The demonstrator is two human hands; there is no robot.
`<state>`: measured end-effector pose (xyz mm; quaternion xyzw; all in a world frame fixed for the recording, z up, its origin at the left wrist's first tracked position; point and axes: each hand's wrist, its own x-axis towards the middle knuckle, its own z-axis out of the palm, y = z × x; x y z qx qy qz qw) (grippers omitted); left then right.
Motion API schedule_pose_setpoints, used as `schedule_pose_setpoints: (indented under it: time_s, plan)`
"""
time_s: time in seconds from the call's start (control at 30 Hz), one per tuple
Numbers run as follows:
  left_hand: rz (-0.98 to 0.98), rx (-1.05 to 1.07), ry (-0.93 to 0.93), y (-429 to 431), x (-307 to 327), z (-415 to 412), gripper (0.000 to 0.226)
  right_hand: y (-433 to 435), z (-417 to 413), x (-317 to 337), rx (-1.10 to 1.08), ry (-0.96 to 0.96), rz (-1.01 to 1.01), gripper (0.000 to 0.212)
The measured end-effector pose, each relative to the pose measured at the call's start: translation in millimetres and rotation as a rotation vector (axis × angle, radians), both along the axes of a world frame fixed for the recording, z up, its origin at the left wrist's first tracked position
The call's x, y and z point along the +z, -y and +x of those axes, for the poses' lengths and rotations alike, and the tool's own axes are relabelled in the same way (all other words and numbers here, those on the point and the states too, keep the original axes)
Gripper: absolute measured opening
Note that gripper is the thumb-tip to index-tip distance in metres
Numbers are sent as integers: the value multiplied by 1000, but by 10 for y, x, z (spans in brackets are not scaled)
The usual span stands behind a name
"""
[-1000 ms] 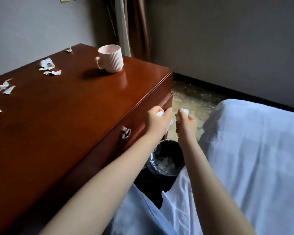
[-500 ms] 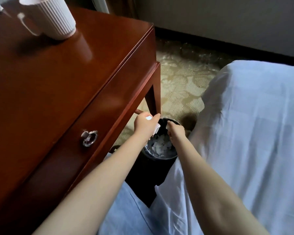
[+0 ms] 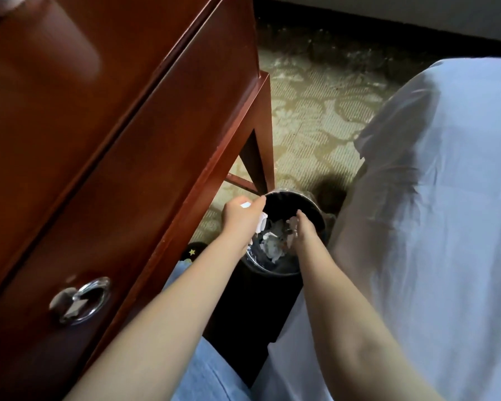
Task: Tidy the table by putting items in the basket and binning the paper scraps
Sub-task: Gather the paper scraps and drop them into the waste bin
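Red-brown desk [image 3: 128, 111] on the left, patterned carpet [image 3: 310, 111], white bed [image 3: 446, 198] on the right. Over the black bin [image 3: 301, 196], left hand [image 3: 242, 218] pinches paper scraps [image 3: 261, 222]; right hand [image 3: 304, 230] dips in, grip unclear.

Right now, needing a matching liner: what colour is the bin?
Black bin, shiny rim; the head view shows it.

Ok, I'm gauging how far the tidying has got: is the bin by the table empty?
No, crumpled white paper scraps already lie inside the black bin on the floor.
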<state>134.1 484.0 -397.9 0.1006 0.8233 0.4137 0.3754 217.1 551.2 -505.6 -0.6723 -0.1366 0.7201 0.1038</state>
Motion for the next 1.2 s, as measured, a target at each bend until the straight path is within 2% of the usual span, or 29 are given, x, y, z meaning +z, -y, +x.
schedule_pose_setpoints:
  time_s: [0.23,0.33,0.43,0.53,0.73,0.93,1.03,1.13,1.2]
  plan:
    - [-67,38,68,-71,-219,61,47,8,-38,-162,-102,-70,-11,65]
    - [-128,95,105,-127,-370,99,47,46,-37,-236,-153,-106,-24,56]
    - [-162,124,189,-220,-456,172,35,70,-54,-218,-258,-126,-17,49]
    - [-190,105,313,-309,-540,224,68,46,-60,-219,-348,-149,-26,41]
    - [-169,56,417,-421,-559,237,45,2,-69,-235,-409,-139,-78,28]
    - [-178,57,433,-410,-533,162,51,15,-62,-228,-432,-130,-21,36]
    - [-181,30,389,-353,-502,120,39,21,-45,-190,-368,-78,36,32]
    - [-175,7,355,-282,-419,106,12,37,-30,-140,-251,-30,43,23]
    - [-154,-1,320,-230,-365,99,19,42,-39,-86,-151,-30,52,18]
